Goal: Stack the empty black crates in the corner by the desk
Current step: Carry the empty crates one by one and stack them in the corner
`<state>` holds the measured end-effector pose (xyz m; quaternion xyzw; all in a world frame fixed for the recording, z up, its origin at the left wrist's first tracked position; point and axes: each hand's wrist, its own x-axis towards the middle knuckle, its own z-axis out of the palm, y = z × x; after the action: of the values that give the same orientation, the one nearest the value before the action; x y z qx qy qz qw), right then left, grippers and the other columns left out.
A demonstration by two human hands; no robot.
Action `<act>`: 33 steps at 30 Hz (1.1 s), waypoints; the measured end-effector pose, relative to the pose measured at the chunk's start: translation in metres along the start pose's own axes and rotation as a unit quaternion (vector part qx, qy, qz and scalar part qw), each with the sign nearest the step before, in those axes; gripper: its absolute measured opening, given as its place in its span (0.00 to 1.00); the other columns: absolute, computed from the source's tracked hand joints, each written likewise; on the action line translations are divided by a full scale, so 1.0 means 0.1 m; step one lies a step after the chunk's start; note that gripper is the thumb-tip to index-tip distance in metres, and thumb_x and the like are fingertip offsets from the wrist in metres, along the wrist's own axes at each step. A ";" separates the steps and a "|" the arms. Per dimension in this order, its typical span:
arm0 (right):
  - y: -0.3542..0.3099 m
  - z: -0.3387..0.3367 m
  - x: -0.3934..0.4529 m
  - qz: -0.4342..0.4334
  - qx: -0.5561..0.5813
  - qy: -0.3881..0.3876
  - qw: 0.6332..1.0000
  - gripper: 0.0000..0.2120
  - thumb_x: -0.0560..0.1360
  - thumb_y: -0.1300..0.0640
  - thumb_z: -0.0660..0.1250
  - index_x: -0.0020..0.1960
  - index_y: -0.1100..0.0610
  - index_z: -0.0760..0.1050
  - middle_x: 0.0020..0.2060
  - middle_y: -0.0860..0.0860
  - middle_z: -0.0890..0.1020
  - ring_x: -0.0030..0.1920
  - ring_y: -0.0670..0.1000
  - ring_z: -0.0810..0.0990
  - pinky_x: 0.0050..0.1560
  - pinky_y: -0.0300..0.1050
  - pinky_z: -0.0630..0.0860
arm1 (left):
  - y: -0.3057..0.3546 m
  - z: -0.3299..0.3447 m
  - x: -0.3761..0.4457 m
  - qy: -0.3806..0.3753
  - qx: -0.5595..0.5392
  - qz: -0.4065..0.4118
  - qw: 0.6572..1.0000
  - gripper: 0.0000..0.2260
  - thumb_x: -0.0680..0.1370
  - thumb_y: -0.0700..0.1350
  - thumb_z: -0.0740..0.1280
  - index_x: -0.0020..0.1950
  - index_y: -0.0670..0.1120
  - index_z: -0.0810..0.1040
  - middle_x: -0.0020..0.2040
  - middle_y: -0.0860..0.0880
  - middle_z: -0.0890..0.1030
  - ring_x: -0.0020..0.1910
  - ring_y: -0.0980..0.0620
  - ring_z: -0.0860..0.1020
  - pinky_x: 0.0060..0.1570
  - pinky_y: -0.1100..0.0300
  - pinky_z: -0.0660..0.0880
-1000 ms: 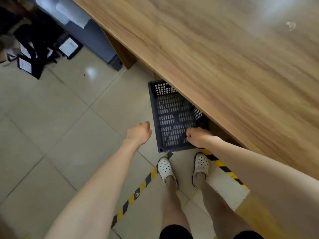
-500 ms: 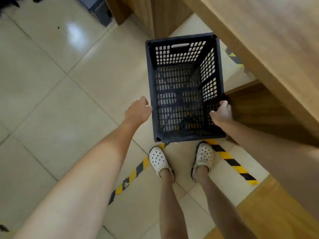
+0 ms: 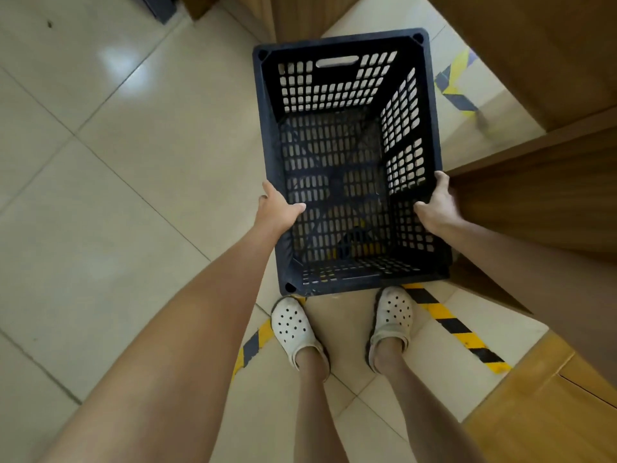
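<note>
From the head camera, looking straight down: a black crate (image 3: 347, 162) with holes in its walls and floor, open side up and nothing inside, just the tiles and a bit of stripe showing through the bottom. Left hand (image 3: 277, 210) closed on the crate's left rim, thumb hooked over the edge to the inside. Right hand (image 3: 435, 207) closed on the right rim the same way, thumb inside, fingers down the outside. Right beside the crate, to its right, the brown wooden desk (image 3: 541, 195). Under it all, a shiny pale tiled floor (image 3: 117, 162) with yellow and black striped tape (image 3: 457, 329). Close to the crate's near edge, two feet in white shoes with little holes (image 3: 293, 327), toes almost under the rim. Hard to tell whether the crate touches the floor or hangs a bit above.
</note>
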<state>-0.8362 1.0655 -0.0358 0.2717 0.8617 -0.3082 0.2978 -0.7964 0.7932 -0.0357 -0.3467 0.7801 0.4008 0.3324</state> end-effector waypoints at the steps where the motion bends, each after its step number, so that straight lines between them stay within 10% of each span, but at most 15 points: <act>1: 0.00 0.00 0.02 -0.004 0.008 -0.004 1.000 0.36 0.79 0.68 0.60 0.79 0.51 0.46 0.72 0.60 0.66 0.67 0.58 0.71 0.55 0.43 0.70 | 0.01 0.01 0.03 0.001 -0.019 -0.006 1.000 0.41 0.77 0.49 0.69 0.79 0.42 0.45 0.77 0.38 0.59 0.74 0.40 0.62 0.71 0.48 0.63; 5: -0.04 -0.02 0.04 -0.004 0.044 -0.011 0.999 0.39 0.76 0.71 0.61 0.79 0.52 0.46 0.74 0.59 0.63 0.72 0.59 0.66 0.70 0.52 0.67 | -0.03 -0.02 0.09 0.003 -0.046 -0.024 0.999 0.38 0.76 0.48 0.72 0.78 0.42 0.53 0.75 0.41 0.61 0.72 0.41 0.65 0.70 0.47 0.66; 19: -0.28 0.13 -0.47 0.096 -0.112 -0.100 0.984 0.26 0.79 0.56 0.65 0.73 0.59 0.61 0.67 0.60 0.70 0.65 0.59 0.73 0.64 0.55 0.73 | -0.46 -0.96 -0.41 0.064 0.281 0.012 0.957 0.21 0.78 0.48 0.69 0.64 0.40 0.64 0.59 0.38 0.77 0.57 0.37 0.77 0.53 0.45 0.73; 33: -1.71 0.34 -1.95 -0.088 -0.318 -0.213 0.920 0.11 0.78 0.58 0.64 0.57 0.62 0.73 0.55 0.58 0.79 0.44 0.53 0.77 0.38 0.41 0.73 | -1.15 -2.83 -1.92 0.032 0.261 -0.105 0.959 0.23 0.76 0.53 0.70 0.63 0.42 0.66 0.57 0.43 0.79 0.53 0.44 0.80 0.56 0.49 0.75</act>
<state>-0.8041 0.8735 0.1388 0.0136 0.8511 -0.0932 0.5164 -0.6686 0.5532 0.2013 -0.3404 0.8270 0.1353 0.4265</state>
